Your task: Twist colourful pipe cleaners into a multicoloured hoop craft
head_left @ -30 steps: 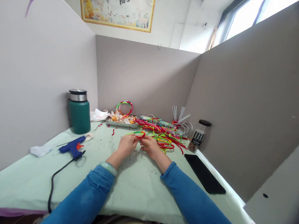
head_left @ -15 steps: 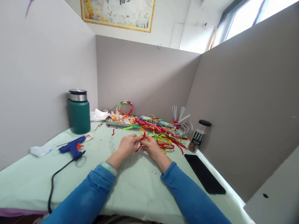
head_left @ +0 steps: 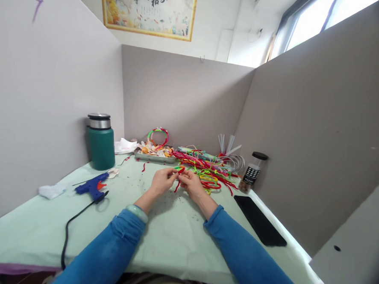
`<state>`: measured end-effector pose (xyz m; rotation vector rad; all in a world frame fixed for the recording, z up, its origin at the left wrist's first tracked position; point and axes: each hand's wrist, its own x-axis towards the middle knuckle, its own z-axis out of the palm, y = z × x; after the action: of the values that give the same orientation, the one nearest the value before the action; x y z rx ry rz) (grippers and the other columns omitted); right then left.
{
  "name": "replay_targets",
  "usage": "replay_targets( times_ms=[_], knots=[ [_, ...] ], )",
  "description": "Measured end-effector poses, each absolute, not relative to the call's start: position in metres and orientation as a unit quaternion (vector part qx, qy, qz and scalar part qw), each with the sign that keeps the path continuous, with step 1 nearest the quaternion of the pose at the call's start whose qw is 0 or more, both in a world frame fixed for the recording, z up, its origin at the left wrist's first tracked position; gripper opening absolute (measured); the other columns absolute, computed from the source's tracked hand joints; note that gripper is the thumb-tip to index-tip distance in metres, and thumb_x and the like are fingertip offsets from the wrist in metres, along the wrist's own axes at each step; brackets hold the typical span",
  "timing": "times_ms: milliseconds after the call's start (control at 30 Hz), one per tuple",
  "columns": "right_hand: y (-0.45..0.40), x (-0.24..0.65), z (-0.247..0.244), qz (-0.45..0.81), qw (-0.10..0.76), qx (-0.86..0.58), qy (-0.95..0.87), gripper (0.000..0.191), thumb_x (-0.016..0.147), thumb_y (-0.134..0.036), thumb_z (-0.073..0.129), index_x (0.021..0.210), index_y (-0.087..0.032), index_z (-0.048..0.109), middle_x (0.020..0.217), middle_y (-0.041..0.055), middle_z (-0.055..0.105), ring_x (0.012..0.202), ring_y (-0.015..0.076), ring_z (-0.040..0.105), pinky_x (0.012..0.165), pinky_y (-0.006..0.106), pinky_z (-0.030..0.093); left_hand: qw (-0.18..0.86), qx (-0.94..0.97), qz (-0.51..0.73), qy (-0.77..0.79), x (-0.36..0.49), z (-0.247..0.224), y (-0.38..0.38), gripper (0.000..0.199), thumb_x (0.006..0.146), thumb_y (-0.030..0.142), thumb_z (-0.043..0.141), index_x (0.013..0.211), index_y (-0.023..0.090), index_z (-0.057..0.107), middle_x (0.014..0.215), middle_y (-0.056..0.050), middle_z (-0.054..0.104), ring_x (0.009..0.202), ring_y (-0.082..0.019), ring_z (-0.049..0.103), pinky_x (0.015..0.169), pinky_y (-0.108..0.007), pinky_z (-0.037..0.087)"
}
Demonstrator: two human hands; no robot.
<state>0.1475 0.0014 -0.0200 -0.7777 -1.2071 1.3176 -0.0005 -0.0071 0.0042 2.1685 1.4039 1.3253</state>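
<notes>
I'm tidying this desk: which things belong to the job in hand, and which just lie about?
Likely the job's:
fuzzy strip, pinched by left hand and right hand
heap of strips
metal tray
glue gun, unheld

Likely lying about:
green flask
black-lidded jar
black slab
white wad

Grey partitions (head_left: 186, 94), bright window (head_left: 315, 27), white wall (head_left: 212, 23)

Left grip (head_left: 163, 182), right grip (head_left: 191, 186) nearly meeting, fingertips (head_left: 174, 176) pinched; wrists (head_left: 145, 201) just behind grips, forearms (head_left: 113, 236) splayed outward.
</notes>
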Motion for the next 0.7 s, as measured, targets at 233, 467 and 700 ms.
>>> replay_targets(
  times_ms=[233,467,700],
  knots=[
    [-0.0010,0.1446,-0.0195,0.498,0.563,-0.365,-0.549,0.019,0.064,-0.035,0.072,0.072,-0.019,0.064,0.065,-0.0019,0.061,0.057,0.0092,0.049,0.053,0.021,0.037,0.099,0.738,0.454,0.490,-0.0011,0.0083,-0.0112,0.029,0.078,0.038,0.055,0.083,0.017,0.073,0.054,0.003,0.055,0.051,-0.008,0.041,0.050,-0.020,0.028],
    [-0.0015,0.1431,-0.0201,0.469,0.568,-0.390,-0.552,0.020,0.064,-0.036,0.071,0.064,-0.018,0.062,0.056,-0.0027,0.055,0.051,0.0090,0.047,0.049,0.022,0.035,0.066,0.741,0.450,0.494,-0.0009,0.0071,-0.0107,0.027,0.080,0.035,0.053,0.087,0.018,0.073,0.060,0.002,0.061,0.053,-0.008,0.046,0.053,-0.019,0.030],
    [-0.0015,0.1463,-0.0195,0.571,0.540,-0.368,-0.497,0.025,0.064,-0.040,0.071,0.074,-0.017,0.068,0.074,0.0030,0.067,0.054,0.0084,0.051,0.050,0.021,0.039,0.000,0.770,0.401,0.496,-0.0015,0.0058,-0.0139,0.023,0.082,0.029,0.053,0.094,0.021,0.072,0.086,-0.004,0.071,0.071,-0.012,0.058,0.066,-0.021,0.039]
  ],
)
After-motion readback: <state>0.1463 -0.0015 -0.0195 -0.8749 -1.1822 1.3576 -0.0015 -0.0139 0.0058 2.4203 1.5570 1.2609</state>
